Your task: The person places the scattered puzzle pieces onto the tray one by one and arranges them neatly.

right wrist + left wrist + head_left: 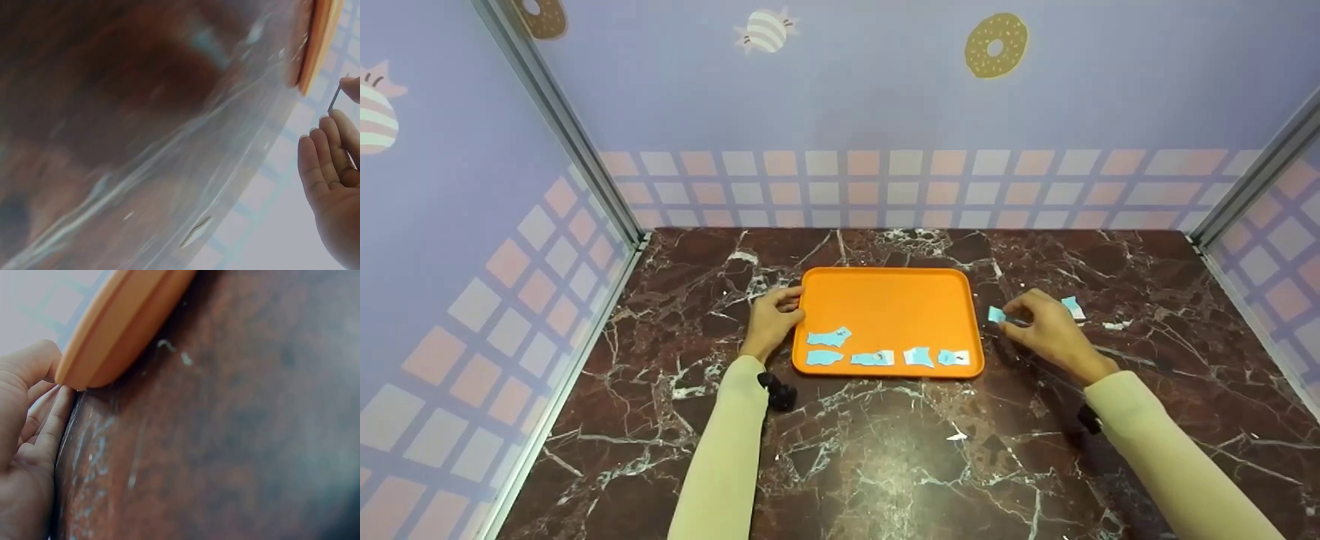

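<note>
An orange tray (pixel 888 304) lies on the dark table. At its left edge my left hand (pixel 769 324) grips the rim; the left wrist view shows thumb and fingers meeting at the tray's corner (pixel 115 334). Torn light-blue paper pieces rest in the tray's front half, one of them (pixel 829 337) above a row of several along the front edge (pixel 872 358). Just off the tray's right side, my right hand (pixel 1051 331) pinches another blue paper piece (pixel 996 314) between thumb and index finger. In the right wrist view that piece (pixel 335 98) appears edge-on, raised above the table.
One more blue and white paper piece (pixel 1074 307) lies on the table beyond my right hand. A small white scrap (pixel 957 436) sits in front of the tray. Patterned walls (pixel 840 112) enclose the marbled table (pixel 825 465) at the back and both sides.
</note>
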A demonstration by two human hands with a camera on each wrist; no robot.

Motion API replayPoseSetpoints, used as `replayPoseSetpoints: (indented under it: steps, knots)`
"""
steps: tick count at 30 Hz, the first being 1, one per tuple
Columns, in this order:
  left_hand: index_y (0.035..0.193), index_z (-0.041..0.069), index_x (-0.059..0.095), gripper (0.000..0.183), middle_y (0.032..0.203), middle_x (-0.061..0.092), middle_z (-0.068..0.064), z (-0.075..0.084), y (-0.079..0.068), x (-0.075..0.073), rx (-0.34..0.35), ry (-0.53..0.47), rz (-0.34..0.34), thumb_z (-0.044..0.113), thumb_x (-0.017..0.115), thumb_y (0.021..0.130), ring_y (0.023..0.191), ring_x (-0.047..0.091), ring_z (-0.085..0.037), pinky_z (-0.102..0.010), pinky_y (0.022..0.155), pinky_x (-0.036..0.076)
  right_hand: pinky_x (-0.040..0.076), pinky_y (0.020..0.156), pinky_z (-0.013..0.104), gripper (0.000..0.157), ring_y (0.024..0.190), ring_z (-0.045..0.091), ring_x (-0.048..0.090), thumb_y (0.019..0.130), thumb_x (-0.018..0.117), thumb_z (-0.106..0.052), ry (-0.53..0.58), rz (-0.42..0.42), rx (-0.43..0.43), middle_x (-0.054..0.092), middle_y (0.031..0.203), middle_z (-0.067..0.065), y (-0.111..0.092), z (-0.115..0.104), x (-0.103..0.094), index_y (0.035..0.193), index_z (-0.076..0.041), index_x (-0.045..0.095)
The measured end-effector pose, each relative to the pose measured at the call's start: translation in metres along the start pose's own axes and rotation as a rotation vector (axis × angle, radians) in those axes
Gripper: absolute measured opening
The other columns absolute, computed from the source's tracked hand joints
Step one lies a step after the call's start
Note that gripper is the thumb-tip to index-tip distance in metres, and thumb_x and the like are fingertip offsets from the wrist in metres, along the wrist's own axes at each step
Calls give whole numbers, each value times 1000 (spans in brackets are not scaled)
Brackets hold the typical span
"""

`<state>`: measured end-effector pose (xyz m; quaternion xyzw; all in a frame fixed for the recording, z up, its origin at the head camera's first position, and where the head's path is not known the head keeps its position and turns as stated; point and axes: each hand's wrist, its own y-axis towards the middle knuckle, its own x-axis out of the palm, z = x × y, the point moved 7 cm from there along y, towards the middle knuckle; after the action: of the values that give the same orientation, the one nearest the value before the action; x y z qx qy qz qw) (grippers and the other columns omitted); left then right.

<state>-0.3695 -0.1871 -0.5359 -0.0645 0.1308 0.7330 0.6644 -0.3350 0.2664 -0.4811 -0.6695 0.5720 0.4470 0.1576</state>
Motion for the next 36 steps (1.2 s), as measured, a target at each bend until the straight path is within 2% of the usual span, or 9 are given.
replayPoseSetpoints:
  steps: [7,13,17,26,36]
  knots:
    - [133,-2,73,45,125,69,-19,0,-1,-1,-1,-18,-14,-10,68,89,114,70,-32,-32,93,59,56,79,42,23,86,28,63,86,87,-6,32,-4,-42,64,95,11,11,-23,17,103,4,75]
    - [132,-4,73,45,123,70,-19,-1,1,0,6,-21,-1,-12,68,87,112,70,-32,-28,91,59,56,76,39,20,84,29,63,84,84,2,58,-16,-100,64,93,12,20,-43,32,101,5,75]
    - [132,-4,73,46,123,69,-19,0,0,0,3,-24,0,-12,68,87,112,70,-32,-29,91,59,54,73,35,19,82,27,60,85,83,1,60,-31,-121,63,92,10,25,-56,41,101,4,75]
    - [132,-3,73,46,123,70,-19,0,0,0,1,-24,-5,-12,69,87,112,70,-32,-31,92,59,59,81,46,18,89,31,65,88,82,-2,63,-84,-163,66,97,13,35,-81,63,103,5,75]
    - [133,-3,73,46,124,70,-20,-1,0,-1,2,-21,-11,-11,69,87,113,69,-33,-32,93,59,59,81,44,17,89,29,64,91,81,-6,93,-159,-161,65,99,12,42,-100,87,103,4,75]
